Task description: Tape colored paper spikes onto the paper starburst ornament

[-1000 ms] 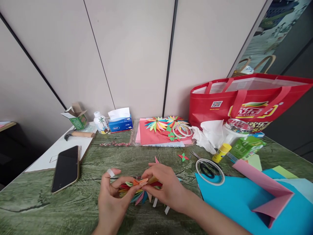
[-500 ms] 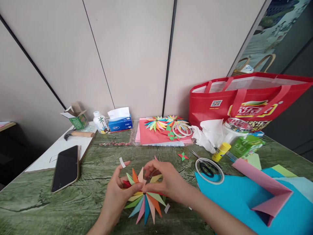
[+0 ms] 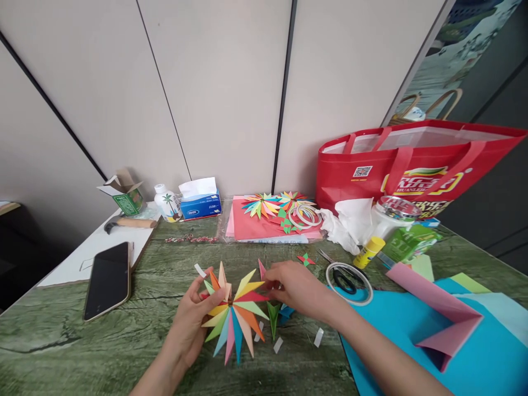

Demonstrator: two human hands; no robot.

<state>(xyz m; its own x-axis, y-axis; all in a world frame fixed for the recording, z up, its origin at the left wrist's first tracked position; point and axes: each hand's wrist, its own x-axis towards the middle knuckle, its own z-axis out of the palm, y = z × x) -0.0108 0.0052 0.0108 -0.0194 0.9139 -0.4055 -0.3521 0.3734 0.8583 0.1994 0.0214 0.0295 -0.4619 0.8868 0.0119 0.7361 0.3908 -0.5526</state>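
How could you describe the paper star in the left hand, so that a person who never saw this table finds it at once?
On the green table, find the left hand, near the front. Its thumb pinches a multicoloured paper star with pointed rays. Two similar stars lie at the back, on the red paper; only this one is held.

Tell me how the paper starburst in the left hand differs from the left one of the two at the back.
The held starburst is propped up in the left hand; the back starburst lies on red paper.
The held starburst stands apart from other starbursts; the back starburst sits right against its neighbour.
Both have pointed paper rays in several colours, fanning from a centre.
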